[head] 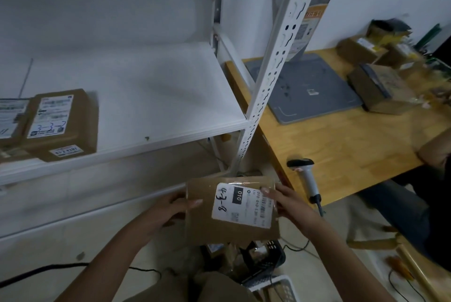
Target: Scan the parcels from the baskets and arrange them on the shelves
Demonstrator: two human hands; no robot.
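1. parcel (202, 223), a flat brown cardboard box, is held in the air between both hands, below the front edge of the white shelf (146, 96) and above the baskets on the floor.
2. left hand (174, 209) grasps the parcel's left edge, with the thumb laid on the top face and the other fingers hidden beneath.
3. right hand (286, 201) grasps the right edge, its thumb pressing on the white shipping label (240, 204).
4. the label faces up and shows handwritten figures in black marker and a black patch reading "010"; the fine print is too blurred to read.
5. the shelf carries a labelled cardboard box (63, 126) at its left end, and a second box (9, 121) touches that box's left side.
6. a black basket (271, 259) and a white basket (280, 286) sit on the floor under the parcel; i cannot tell what they hold.
7. a handheld barcode scanner (305, 177) lies at the near edge of the wooden table (341, 145), just right of the parcel and apart from both hands.
8. farther back on the table are a grey pad (314, 96) and a blurred heap of brown parcels (380, 89).
9. another person's arm (436, 148) rests on the table at the right edge.
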